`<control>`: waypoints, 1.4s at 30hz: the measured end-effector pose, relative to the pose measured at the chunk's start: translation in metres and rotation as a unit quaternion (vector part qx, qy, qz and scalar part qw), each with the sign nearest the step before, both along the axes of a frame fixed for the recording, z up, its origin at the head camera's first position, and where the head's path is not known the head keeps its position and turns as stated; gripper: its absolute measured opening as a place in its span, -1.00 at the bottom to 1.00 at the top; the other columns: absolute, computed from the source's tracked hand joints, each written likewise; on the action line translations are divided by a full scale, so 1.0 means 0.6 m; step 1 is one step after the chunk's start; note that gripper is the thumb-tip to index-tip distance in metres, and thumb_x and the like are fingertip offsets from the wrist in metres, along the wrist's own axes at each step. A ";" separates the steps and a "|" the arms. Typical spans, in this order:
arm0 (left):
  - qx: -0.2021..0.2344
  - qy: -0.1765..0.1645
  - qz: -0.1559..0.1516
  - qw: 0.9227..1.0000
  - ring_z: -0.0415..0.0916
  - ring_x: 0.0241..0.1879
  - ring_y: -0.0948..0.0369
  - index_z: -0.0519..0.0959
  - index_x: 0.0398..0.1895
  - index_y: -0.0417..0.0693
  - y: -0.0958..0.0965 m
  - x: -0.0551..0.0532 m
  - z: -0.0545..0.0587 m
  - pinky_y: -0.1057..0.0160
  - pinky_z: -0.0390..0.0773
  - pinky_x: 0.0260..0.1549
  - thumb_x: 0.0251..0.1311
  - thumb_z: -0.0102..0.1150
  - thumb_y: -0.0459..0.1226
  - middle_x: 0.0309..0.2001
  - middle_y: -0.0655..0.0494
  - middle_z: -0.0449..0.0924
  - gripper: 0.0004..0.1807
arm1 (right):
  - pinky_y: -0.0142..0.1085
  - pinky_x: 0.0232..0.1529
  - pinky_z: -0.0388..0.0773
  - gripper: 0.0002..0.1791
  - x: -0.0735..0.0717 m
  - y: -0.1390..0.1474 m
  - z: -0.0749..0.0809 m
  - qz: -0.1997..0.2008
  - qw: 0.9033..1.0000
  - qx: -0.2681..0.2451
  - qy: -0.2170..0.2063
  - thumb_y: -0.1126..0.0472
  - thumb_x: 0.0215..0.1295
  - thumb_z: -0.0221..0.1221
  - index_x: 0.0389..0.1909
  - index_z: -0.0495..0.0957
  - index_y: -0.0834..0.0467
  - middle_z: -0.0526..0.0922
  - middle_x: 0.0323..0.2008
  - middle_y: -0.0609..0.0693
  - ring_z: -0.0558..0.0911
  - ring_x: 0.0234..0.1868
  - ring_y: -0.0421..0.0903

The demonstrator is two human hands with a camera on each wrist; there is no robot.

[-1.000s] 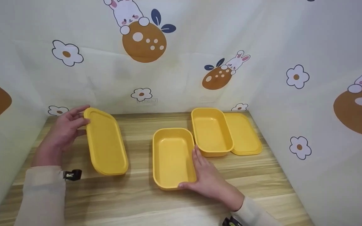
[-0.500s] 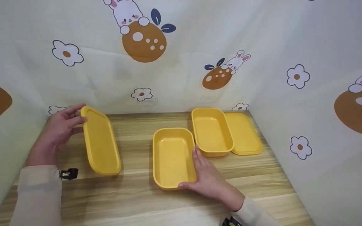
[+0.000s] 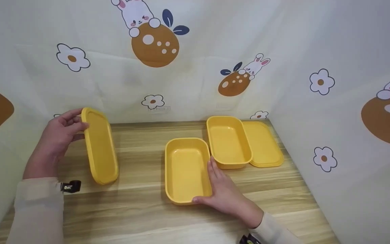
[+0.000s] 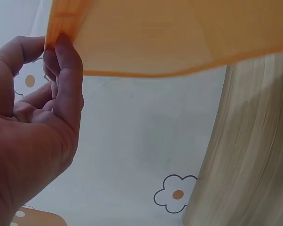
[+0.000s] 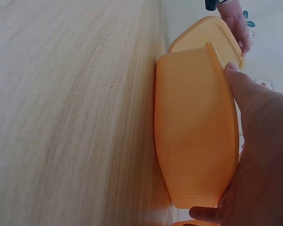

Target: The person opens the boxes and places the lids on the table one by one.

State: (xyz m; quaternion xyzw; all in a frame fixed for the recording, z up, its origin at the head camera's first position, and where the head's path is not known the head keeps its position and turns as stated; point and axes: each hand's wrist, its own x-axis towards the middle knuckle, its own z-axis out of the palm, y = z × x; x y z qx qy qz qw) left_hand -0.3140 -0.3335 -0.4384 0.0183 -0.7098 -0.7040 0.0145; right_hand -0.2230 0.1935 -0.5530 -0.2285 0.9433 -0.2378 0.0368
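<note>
On the left of the head view my left hand (image 3: 56, 135) pinches the edge of a yellow plastic lid (image 3: 100, 145), thumb on one face and fingers behind. The lid stands steeply tilted, its raised rim visible; the left wrist view shows the fingers (image 4: 68, 84) at its corner. My right hand (image 3: 227, 195) grips the near right corner of a yellow food container (image 3: 186, 169), thumb at the front rim and fingers along the right side. The container sits upright and uncovered, with nothing in it. In the right wrist view its outer wall (image 5: 193, 127) shows close to the palm.
A second uncovered yellow container (image 3: 227, 142) stands behind and right of the first, close beside it. Another yellow lid (image 3: 264, 145) lies flat at its right, partly hidden by it. Printed cloth (image 3: 195, 67) walls the wooden table (image 3: 141, 217) at the back and sides.
My left hand has moved left and slightly back with the lid, which has turned more edge-on. My right hand and the containers have stayed in place.
</note>
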 end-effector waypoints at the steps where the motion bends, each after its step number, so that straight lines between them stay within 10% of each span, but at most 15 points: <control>1: -0.007 0.002 0.004 1.000 0.74 -0.10 0.27 0.31 0.70 -0.20 0.000 0.000 0.002 0.34 0.76 -0.11 0.51 0.40 -0.32 0.02 0.14 0.69 -0.22 | 0.26 0.63 0.14 0.59 0.000 0.000 0.000 0.000 1.000 0.000 0.001 -0.62 0.17 0.38 0.78 -0.19 0.36 -0.23 0.78 0.32 0.01 0.73 0.34; 16: -0.175 0.030 0.045 0.983 0.58 -0.14 0.31 0.29 0.75 -0.05 0.010 0.008 0.024 0.45 0.71 -0.13 0.59 0.28 -0.24 -0.03 0.14 0.52 -0.26 | 0.24 0.64 0.12 0.58 -0.001 -0.001 0.000 -0.004 1.000 -0.002 -0.005 -0.64 0.16 0.36 0.78 -0.17 0.35 -0.24 0.78 0.30 0.02 0.73 0.33; 42: -0.229 0.026 0.060 0.971 0.56 -0.18 0.28 0.28 0.74 -0.08 0.016 0.013 0.035 0.47 0.69 -0.15 0.62 0.22 -0.18 0.04 0.04 0.45 -0.28 | 0.26 0.64 0.10 0.58 0.001 0.000 0.001 -0.009 1.000 -0.004 -0.019 -0.67 0.17 0.32 0.79 -0.19 0.31 -0.26 0.79 0.27 0.01 0.73 0.34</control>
